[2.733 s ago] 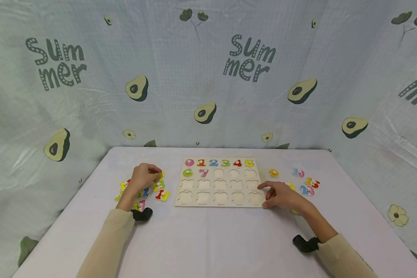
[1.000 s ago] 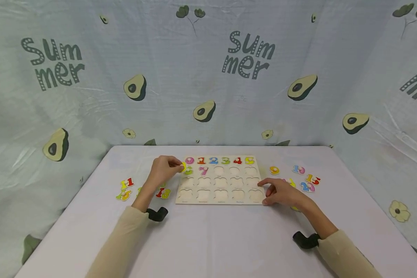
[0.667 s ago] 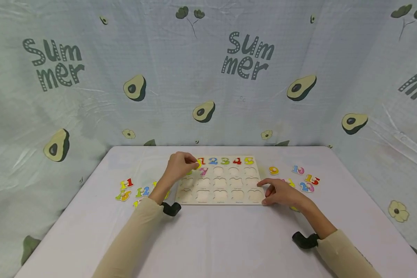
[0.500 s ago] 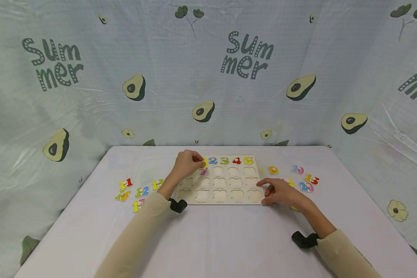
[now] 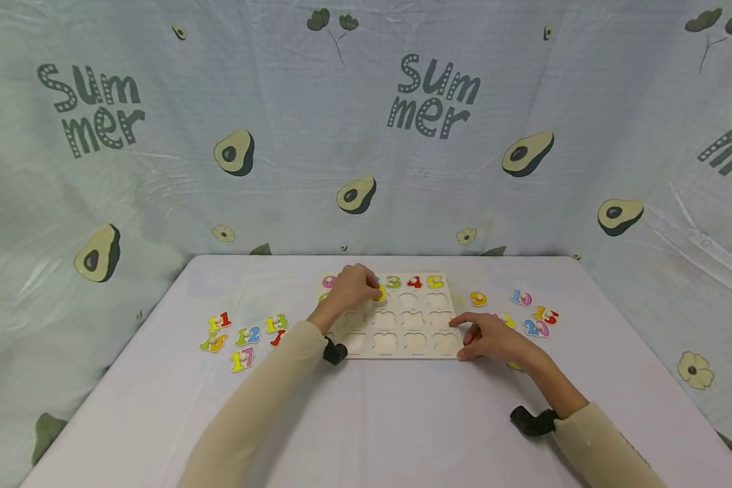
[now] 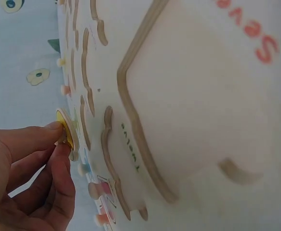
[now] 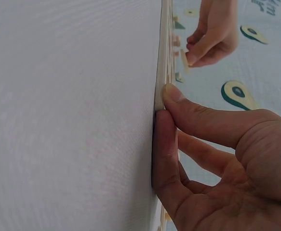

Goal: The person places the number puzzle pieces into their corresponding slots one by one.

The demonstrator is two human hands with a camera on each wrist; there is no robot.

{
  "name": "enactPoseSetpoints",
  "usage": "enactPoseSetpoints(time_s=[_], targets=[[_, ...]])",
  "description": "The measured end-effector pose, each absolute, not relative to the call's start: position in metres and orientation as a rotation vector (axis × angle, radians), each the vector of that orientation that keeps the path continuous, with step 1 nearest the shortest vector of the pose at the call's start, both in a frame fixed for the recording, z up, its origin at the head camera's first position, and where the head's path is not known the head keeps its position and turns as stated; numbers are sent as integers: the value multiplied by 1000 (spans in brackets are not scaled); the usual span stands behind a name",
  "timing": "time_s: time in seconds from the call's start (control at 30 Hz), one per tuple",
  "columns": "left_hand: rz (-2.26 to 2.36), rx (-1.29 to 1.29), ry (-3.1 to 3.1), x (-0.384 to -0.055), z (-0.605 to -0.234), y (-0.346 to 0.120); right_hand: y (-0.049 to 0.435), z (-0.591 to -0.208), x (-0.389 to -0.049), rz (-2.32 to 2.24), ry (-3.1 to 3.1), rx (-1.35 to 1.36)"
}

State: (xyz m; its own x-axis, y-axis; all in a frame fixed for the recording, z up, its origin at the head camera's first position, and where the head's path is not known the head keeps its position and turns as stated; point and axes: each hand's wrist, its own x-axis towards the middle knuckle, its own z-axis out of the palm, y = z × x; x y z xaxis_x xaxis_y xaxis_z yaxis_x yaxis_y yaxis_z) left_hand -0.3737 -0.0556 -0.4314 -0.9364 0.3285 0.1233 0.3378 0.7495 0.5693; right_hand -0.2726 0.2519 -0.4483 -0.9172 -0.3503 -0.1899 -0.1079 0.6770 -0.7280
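My left hand (image 5: 350,290) pinches a yellow number puzzle piece (image 5: 380,293) between thumb and fingertips, over the second row of the wooden puzzle board (image 5: 400,331). Seen from the left wrist, the piece (image 6: 67,129) stands tilted on edge, close to the board's face; its digit does not show clearly. Pieces 3, 4 and 5 sit in the top row, while the left hand hides the 1, the 7 and part of the 2. At the board's lower right corner my right hand (image 5: 494,337) grips the edge, thumb on top in the right wrist view.
Left of the board lie several loose number pieces, among them 11 (image 5: 219,321), 12 (image 5: 248,336) and 17 (image 5: 242,360). On the right are 9 (image 5: 478,299), 10 (image 5: 521,297), 15 (image 5: 545,314) and 20 (image 5: 536,328). A patterned curtain (image 5: 305,224) hangs behind the table.
My left hand has carried the yellow piece from the left-hand pile rightward across the board's top rows, then slightly down toward the second row. The right hand stays at the board's corner.
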Motion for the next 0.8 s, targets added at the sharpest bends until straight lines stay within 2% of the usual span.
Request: enactPoseSetpoints(time_s=[0.8], targets=[[-761, -640, -3081, -378, -434, -39, 252, -448, -274, -1089, 2576, -346]])
